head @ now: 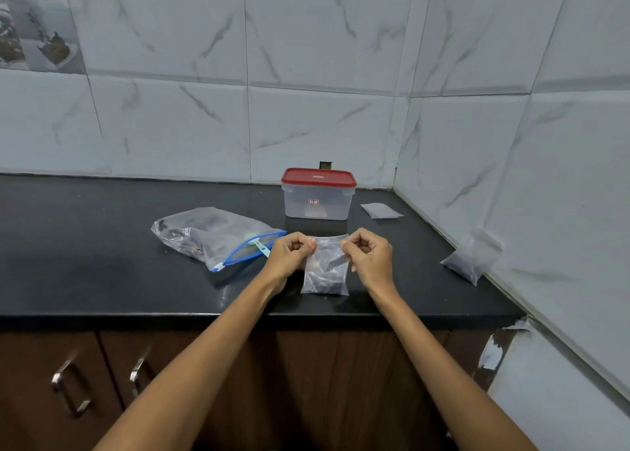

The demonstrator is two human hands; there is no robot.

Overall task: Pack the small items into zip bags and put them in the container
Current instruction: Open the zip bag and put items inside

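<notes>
A small clear zip bag [325, 273] with dark small items in its bottom stands upright on the black counter [102, 263]. My left hand [289, 254] pinches its top left corner and my right hand [370, 256] pinches its top right corner. To the left lies a large clear bag [208, 236] with a blue slider zip, its mouth open, holding dark small items. Behind stands a clear plastic container [317, 200] with its red lid on.
A flat small bag [381, 210] lies right of the container. Another small filled bag [472, 258] leans against the tiled right wall. The counter ends in a corner at the back right. Brown cabinet doors with metal handles [70, 387] are below the front edge.
</notes>
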